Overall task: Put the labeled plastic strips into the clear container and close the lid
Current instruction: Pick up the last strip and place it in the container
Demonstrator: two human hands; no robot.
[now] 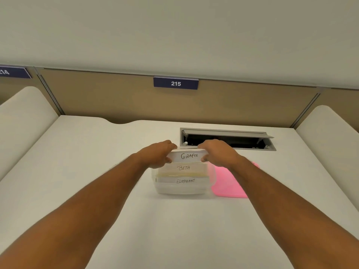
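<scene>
Both bare arms reach out over the white desk (97, 171), and between the two hands sits the white plastic strip hand-lettered GIRAFEE (187, 156) — held by its ends, level, at the far side of the clear plastic container (210, 177). The left hand (158, 154) pinches the strip's left end, thumb near and fingers curled over the far edge; the right hand (215, 152) pinches the right end the same way. Just nearer, inside the container, lie the strip marked BETA (183, 167) and then the one marked ELEPHANT (185, 181). The flat pink lid (227, 183) rests on the desk just right of the container, partly under the right forearm. Beyond the hands, an open cable hatch (227, 139) is set into the desk below a blue plate reading 215 (175, 83).
</scene>
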